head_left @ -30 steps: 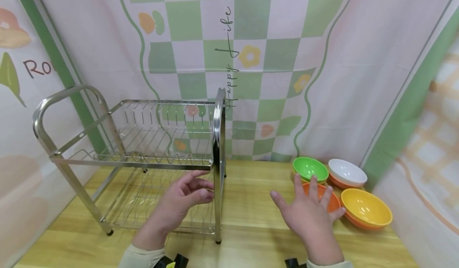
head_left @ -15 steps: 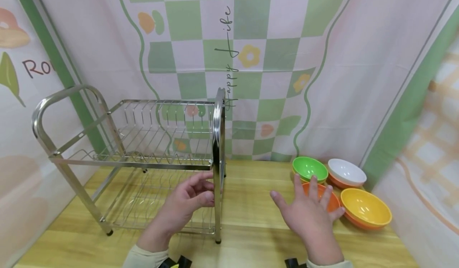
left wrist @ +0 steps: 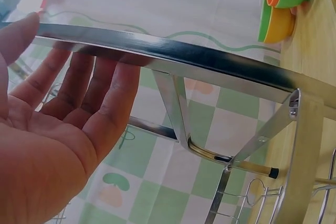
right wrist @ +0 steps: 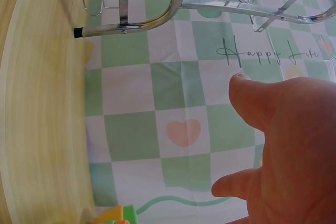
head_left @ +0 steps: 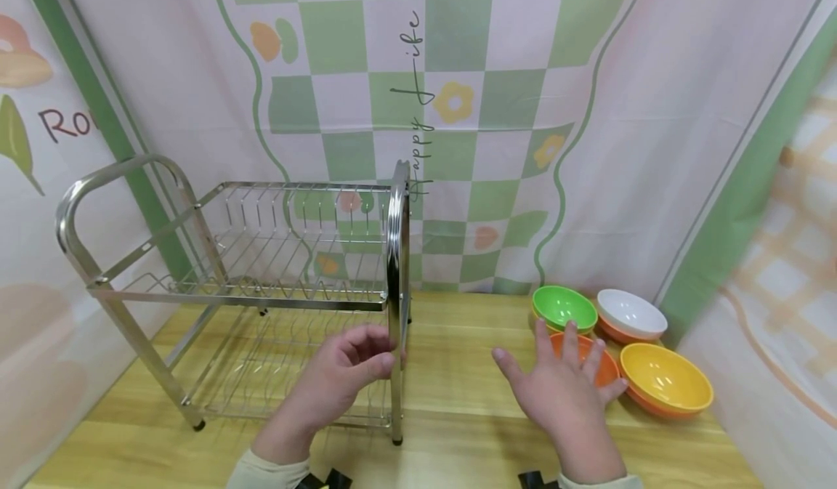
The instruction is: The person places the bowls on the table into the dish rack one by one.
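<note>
A two-tier metal dish rack stands at the left of the table. My left hand is at its right front post, with fingers bent behind the post and the thumb at its near side. In the left wrist view the fingers pass behind the shiny post, which hides their tips. My right hand is spread with straight fingers and holds nothing. From the head it partly covers an orange bowl. The right wrist view shows this hand apart from the rack.
Stacked bowls stand at the table's right: a green bowl, a white bowl and a yellow bowl are on top. Behind the wooden table hangs a checked curtain, with more cloth at both sides.
My left hand has moved slightly right, and its fingers have gone round the rack's right front post. The right hand, rack and bowls have stayed in place.
</note>
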Motion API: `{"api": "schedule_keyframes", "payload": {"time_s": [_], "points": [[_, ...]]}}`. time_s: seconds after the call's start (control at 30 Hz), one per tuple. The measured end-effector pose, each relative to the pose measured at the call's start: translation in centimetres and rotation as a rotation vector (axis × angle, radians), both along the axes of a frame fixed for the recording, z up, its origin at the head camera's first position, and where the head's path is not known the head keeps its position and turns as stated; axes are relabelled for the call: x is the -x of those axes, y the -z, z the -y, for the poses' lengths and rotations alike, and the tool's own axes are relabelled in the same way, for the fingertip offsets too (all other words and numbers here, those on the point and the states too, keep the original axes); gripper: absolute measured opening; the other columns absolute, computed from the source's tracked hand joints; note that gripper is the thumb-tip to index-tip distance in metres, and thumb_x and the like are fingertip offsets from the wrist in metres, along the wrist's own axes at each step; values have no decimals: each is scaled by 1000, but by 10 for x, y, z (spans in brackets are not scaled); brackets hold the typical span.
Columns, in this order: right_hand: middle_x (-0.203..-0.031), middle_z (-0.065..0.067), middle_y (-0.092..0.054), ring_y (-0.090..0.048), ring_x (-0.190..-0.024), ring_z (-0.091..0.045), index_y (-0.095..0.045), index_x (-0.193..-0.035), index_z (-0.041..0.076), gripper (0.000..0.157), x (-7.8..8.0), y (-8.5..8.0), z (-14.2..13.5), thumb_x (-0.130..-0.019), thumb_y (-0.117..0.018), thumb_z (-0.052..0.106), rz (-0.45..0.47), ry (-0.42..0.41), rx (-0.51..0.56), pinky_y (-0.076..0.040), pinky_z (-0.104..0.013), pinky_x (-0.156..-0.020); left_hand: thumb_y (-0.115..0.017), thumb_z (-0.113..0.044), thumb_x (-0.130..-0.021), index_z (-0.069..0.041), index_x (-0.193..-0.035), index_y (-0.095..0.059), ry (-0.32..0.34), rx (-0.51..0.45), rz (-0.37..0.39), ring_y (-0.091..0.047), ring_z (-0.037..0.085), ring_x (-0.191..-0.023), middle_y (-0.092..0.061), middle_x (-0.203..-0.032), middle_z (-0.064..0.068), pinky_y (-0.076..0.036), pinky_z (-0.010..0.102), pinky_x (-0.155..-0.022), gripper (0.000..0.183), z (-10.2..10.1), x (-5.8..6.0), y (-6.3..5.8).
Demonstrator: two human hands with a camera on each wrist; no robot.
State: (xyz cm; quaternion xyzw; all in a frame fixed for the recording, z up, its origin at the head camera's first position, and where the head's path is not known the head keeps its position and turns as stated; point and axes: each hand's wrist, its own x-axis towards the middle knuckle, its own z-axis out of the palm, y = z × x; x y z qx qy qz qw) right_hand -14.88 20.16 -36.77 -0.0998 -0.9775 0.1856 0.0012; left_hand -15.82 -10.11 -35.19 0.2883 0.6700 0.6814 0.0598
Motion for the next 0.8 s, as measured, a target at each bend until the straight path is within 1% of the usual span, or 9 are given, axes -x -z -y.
{"api": "schedule_keyframes", "payload": {"time_s": [0.17,0.37,0.47,0.67,0.8], "points": [[-155,-35,16,35,-128,-58,-13,-160,11,114,0,0,0,-81,-24,91,2,2,6,22,-85,-79,-69,-12,-95,-3,-107,-65,-63,69,-23,-63,27,-90,-66,-101,13,-57,35,-79,16,-3,-2,-1],[-155,-35,16,35,-129,-57,-15,-160,9,115,0,-1,-1,-81,-24,91,2,4,12,21,-85,-79,-71,-16,-93,-9,-103,-65,-113,123,-69,-65,25,-90,-68,-98,5,-57,36,-78,13,-5,-3,-3],[-155,-35,15,35,-129,-58,-14,-160,9,114,0,-1,-1,-81,-24,91,-1,4,12,21,-86,-79,-71,-17,-94,-10,-102,-66,-131,141,-84,-65,24,-90,-68,-97,4,-57,36,-78,12,-5,-4,-3],[-156,-35,13,31,-130,-60,-15,-160,9,114,1,0,-5,-81,-25,91,-7,3,13,19,-87,-79,-71,-19,-94,-11,-99,-66,-149,142,-91,-65,24,-87,-67,-94,4,-57,34,-74,10,-6,-5,-3],[-155,-35,14,27,-131,-62,-14,-160,8,114,2,-2,-11,-81,-27,90,-5,-11,32,15,-88,-82,-71,-19,-93,-12,-96,-66,-162,154,-106,-64,22,-84,-67,-91,3,-57,33,-72,10,-6,-6,-2]]}}
